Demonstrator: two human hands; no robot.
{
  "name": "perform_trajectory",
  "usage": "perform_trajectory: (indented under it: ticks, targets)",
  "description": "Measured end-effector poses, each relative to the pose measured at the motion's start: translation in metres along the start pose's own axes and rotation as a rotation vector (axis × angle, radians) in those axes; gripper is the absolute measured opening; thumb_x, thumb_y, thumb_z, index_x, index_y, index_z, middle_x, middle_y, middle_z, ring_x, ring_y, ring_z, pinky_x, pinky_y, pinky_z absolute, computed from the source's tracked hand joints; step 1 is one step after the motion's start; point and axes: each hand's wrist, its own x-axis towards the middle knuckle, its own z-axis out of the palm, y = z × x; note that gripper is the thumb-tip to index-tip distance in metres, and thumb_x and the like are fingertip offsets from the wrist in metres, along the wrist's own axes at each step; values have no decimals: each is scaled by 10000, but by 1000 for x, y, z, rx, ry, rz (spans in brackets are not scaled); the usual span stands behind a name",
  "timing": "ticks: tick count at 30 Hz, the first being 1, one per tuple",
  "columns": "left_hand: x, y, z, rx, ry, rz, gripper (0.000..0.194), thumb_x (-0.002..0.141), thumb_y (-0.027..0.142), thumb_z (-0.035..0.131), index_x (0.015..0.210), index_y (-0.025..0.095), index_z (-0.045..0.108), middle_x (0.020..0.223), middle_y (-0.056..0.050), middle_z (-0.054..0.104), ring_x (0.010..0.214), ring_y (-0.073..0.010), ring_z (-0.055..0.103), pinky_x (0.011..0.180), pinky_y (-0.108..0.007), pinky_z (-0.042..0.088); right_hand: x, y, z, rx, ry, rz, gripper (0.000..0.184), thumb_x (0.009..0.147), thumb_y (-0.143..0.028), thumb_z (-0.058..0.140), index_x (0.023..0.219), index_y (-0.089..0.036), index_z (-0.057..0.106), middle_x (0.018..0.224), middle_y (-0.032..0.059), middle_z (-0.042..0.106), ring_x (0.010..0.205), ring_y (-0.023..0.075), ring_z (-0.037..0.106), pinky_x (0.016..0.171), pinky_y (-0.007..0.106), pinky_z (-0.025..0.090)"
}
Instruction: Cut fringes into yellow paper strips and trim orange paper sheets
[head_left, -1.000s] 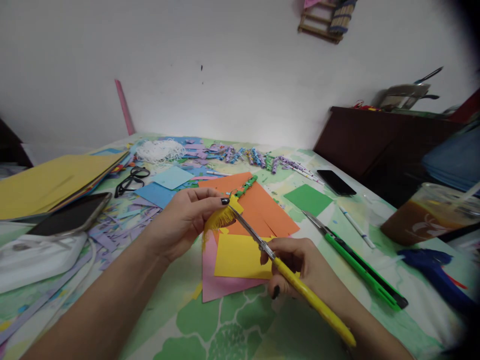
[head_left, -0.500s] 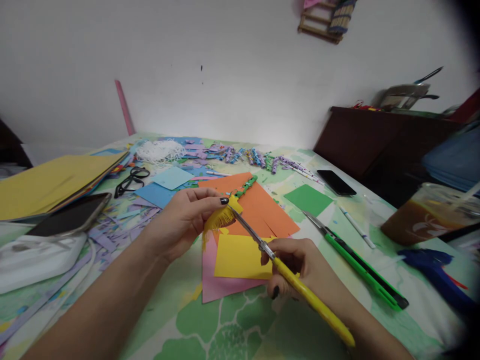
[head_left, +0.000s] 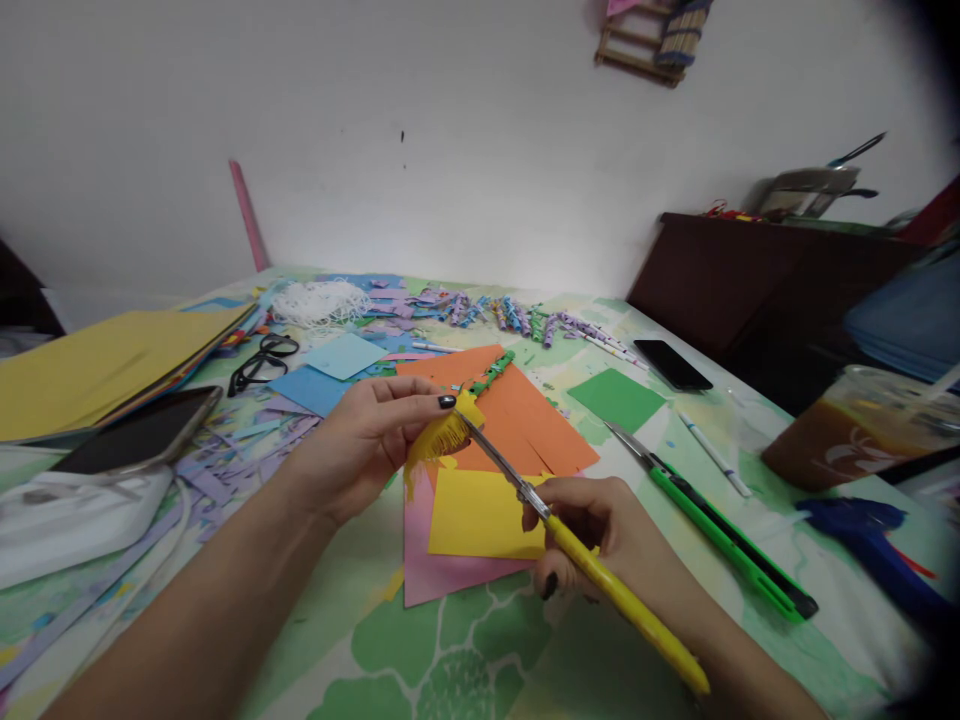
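My left hand is closed on a yellow fringed paper roll that sits on a green-wrapped stick. My right hand grips yellow-handled scissors; their metal blades reach up to the fringe beside my left thumb. Under both hands lie a yellow sheet, a pink sheet and an orange sheet on the green-patterned table.
A green utility knife lies right of the sheets, with a green square, a pen and a phone beyond. A drink cup stands far right. Left: another phone, glasses, a paper stack, paper scraps.
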Motion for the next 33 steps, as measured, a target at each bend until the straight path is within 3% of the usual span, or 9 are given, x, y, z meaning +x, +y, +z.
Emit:
perform_trajectory:
  ticks: [11, 17, 26, 33]
  targets:
    - [0, -1, 1, -28, -14, 16, 136, 580, 149, 806, 661, 110, 703, 628, -61, 708, 577, -155, 664, 604, -254, 554, -1, -2, 0, -40, 9, 24, 364, 579, -404, 871, 689, -139, 647, 564, -22, 567, 484, 90, 439, 437, 207, 351]
    - [0, -1, 0, -14, -9, 20, 135, 576, 161, 809, 656, 123, 707, 627, -63, 710, 595, -179, 676, 619, -278, 557, -1, -2, 1, 8, -12, 29, 376, 602, -438, 849, 713, -148, 637, 585, -4, 594, 497, 110, 506, 444, 211, 391]
    - [-1, 0, 0, -7, -8, 13, 136, 586, 177, 801, 669, 130, 704, 623, -54, 700, 601, -182, 672, 629, -292, 557, -2, 1, 1, 28, -20, -47, 297, 617, -294, 847, 764, -145, 636, 597, -23, 570, 509, 93, 502, 460, 192, 394]
    - [1, -2, -2, 14, -38, 19, 115, 632, 177, 785, 666, 122, 690, 612, -27, 675, 579, -134, 641, 608, -240, 530, 0, 2, 0, 61, -28, -31, 287, 621, -265, 839, 763, -141, 622, 583, -24, 571, 489, 85, 500, 457, 181, 412]
